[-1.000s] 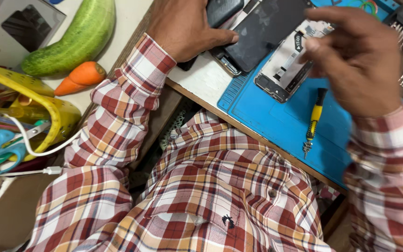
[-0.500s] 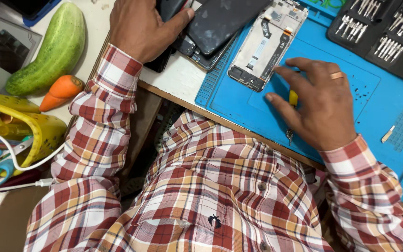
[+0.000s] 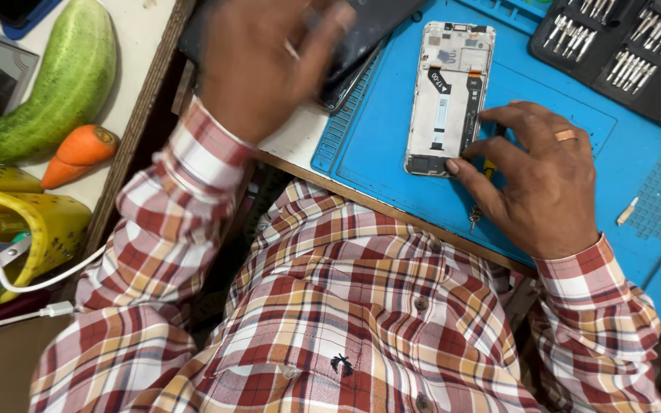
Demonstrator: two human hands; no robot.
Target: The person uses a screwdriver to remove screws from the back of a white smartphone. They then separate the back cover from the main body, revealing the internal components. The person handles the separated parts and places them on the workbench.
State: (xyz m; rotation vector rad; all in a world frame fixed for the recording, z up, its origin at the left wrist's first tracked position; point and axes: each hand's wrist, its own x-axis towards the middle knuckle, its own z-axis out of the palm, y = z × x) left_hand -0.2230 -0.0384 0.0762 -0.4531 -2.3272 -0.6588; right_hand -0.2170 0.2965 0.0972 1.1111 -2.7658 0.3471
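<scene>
One phone frame (image 3: 447, 99) touching R fingers (image 3: 491, 116).

A dark phone screen panel (image 3: 369, 34) lies under the fingertips of your left hand (image 3: 269, 65), glass black. The opened phone frame (image 3: 447, 95), just left of your right hand (image 3: 533, 180) fingers, carries a small black label.

An opened phone frame (image 3: 447, 99) is touched on the blue mat (image 3: 392, 153) by the right hand (image 3: 537, 180), beside a dark phone (image 3: 361, 46) under the left hand (image 3: 258, 65).
</scene>
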